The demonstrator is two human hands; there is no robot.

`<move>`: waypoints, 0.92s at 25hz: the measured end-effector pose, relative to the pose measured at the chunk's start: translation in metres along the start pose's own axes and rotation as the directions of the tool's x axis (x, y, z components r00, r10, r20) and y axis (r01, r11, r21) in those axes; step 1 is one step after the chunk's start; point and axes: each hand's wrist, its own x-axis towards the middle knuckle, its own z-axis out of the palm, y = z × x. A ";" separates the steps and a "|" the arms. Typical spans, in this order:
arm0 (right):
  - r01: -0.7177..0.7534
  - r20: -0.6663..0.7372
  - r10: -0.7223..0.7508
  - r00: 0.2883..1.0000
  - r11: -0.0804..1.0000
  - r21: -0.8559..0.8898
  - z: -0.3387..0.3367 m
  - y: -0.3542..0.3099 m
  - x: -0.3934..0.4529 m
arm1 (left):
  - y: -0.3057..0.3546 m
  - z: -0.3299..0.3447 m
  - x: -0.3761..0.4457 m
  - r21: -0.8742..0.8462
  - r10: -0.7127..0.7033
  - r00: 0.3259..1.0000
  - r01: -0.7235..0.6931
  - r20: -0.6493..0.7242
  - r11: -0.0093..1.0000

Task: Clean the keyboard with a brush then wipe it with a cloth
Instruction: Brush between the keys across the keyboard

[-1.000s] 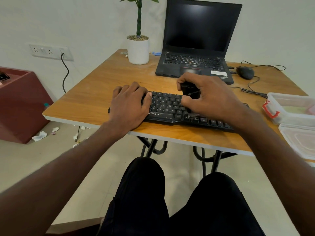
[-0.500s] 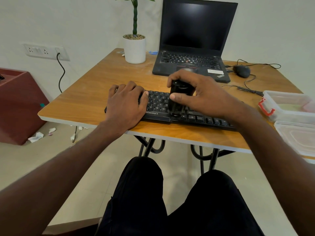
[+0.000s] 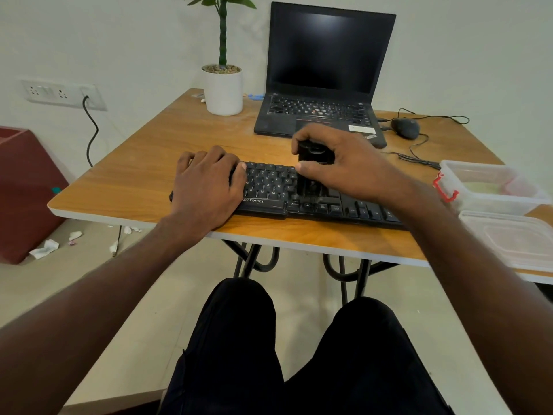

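Keyboard (image 3: 269, 187) under both hands | left hand (image 3: 206, 187) flat on its left end | right hand (image 3: 344, 166) grips brush (image 3: 312, 163) on keys

- The left hand (image 3: 206, 187) is bare: no glove, ring or band shows on the fingers or the back of the hand
- The right hand (image 3: 350, 163) is likewise bare, with short, plain nails on the thumb and on the fingertips that show
- Both forearms are uncovered from the wrist to the edge of the view; no sleeve, cuff, watch or bracelet is in sight
- The legs wear black trousers (image 3: 299, 354) of plain matt cloth, without print or pattern, creased softly over the two knees
- A small fold or seam shows at the left thigh
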 end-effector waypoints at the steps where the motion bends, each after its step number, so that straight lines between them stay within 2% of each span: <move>1: -0.028 0.014 0.029 0.999 0.998 -0.064 -0.002 0.003 0.000 | 0.000 0.000 0.001 0.004 0.001 1.000 -0.001 0.002 1.000; 3: -0.137 -0.004 0.140 0.990 0.959 -0.249 -0.011 0.012 -0.001 | 0.000 0.000 0.001 0.013 0.004 1.000 -0.004 0.009 1.000; 4: -0.182 -0.029 0.181 0.983 0.945 -0.271 -0.017 0.015 -0.003 | 0.000 0.000 0.001 0.013 0.006 1.000 -0.006 0.009 1.000; 8: -0.159 -0.107 0.156 0.982 0.987 -0.027 -0.022 0.018 -0.007 | 0.000 0.000 0.001 0.008 0.010 1.000 -0.010 0.005 1.000; 10: -0.142 -0.049 0.140 0.989 0.989 -0.034 -0.021 0.021 -0.010 | 0.000 0.000 0.001 0.013 0.008 1.000 -0.008 0.001 1.000; 13: -0.206 0.007 0.207 0.978 0.975 -0.087 -0.032 0.027 -0.021 | 0.001 -0.001 0.001 0.016 0.012 1.000 -0.012 0.005 1.000; 15: -0.232 -0.021 0.233 0.972 0.951 -0.206 -0.039 0.028 -0.028 | 0.001 -0.002 0.001 0.020 0.015 1.000 -0.015 0.007 1.000; 17: -0.229 -0.123 0.202 0.972 0.932 -0.282 -0.039 0.028 -0.032 | 0.002 -0.002 0.001 0.022 0.017 1.000 -0.017 0.010 1.000; 19: -0.192 -0.196 0.144 0.970 0.948 -0.254 -0.034 0.029 -0.035 | 0.002 -0.003 0.001 0.023 0.019 1.000 -0.019 0.014 1.000; 20: -0.171 -0.189 0.126 0.974 0.954 -0.247 -0.033 0.031 -0.037 | 0.002 -0.003 0.001 0.025 0.019 1.000 -0.019 0.013 0.999; 23: -0.179 -0.074 0.168 0.983 0.964 -0.197 -0.045 0.036 -0.048 | 0.002 -0.002 0.001 0.037 0.014 1.000 -0.014 0.007 0.999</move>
